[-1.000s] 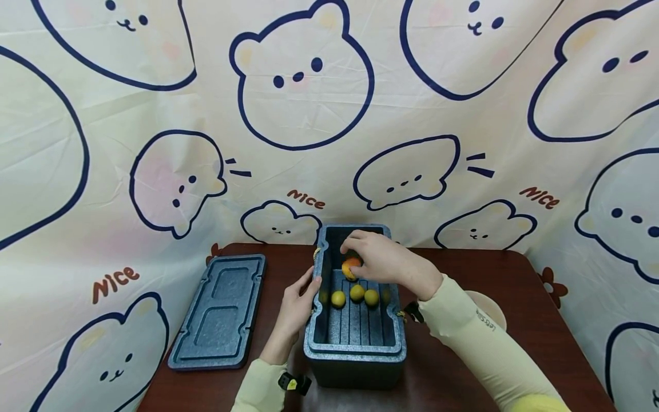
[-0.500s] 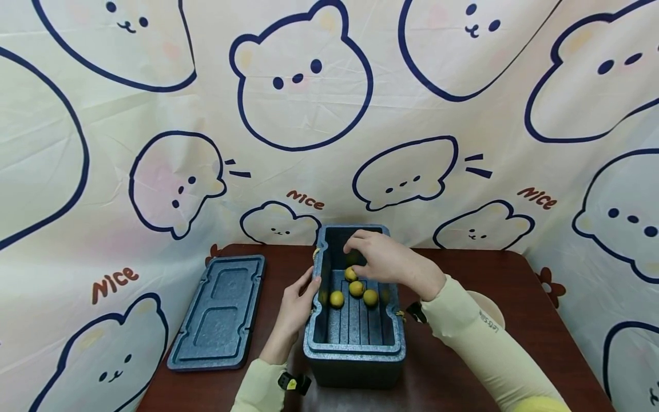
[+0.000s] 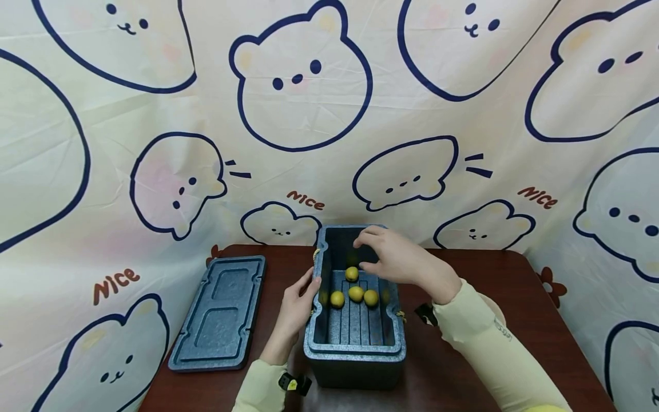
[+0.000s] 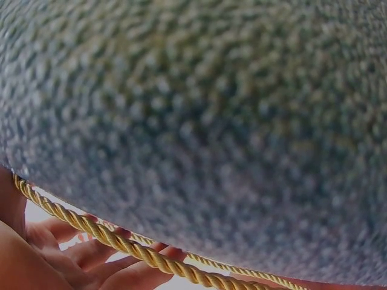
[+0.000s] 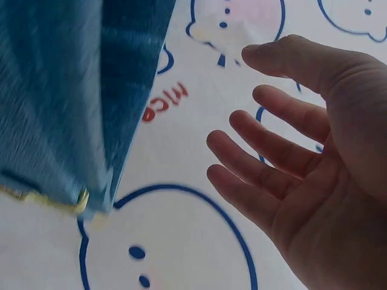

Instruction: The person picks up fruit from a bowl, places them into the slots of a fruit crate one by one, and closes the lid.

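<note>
The left hand [image 3: 296, 303] rests on the left side of the blue-grey foam box [image 3: 355, 349], by the gold rope [image 4: 115, 238], and does not curl around it. The right hand [image 3: 399, 257] is over the far right part of the box, holding nothing, thumb and fingers apart. Four yellow balls [image 3: 356, 294], maybe lemons, sit on the box floor: three close together, one farther back near the right hand. The lid [image 3: 218, 312] is off, lying on the table to the left. This looks like the step of putting balls in. I think the next move needs the right hand to lift clear of the wall.
</note>
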Demonstrator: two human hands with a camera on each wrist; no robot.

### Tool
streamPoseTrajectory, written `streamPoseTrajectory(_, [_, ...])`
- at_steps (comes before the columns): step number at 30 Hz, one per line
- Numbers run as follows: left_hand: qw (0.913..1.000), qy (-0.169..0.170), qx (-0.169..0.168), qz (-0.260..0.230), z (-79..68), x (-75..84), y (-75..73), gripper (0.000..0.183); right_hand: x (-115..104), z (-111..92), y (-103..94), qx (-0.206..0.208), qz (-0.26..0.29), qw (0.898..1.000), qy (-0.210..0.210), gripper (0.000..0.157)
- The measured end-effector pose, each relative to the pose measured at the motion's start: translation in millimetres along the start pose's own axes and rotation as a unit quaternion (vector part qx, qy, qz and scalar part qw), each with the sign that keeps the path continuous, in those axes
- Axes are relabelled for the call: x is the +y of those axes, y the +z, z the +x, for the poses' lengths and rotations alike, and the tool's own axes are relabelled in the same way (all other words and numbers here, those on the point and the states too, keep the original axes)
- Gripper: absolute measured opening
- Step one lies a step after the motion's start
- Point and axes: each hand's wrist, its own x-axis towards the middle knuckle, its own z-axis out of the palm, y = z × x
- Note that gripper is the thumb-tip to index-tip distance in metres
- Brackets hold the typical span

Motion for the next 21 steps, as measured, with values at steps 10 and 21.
streamPoseTrajectory(10, [1.0000, -0.002, 0.005, 0.002, 1.3, -0.3, 1.2, 0.058, 42.7, -40.7, -14.1, 0.084, 0.008, 0.995, 0.056, 0.042])
streamPoseTrajectory(21, [1.0000, 0.001, 0.001, -0.003, 2.4, -1.9, 1.2, 0.059, 97.4, -96.0, -3.0, 0.070, -0.001, 0.983, 0.171, 0.054])
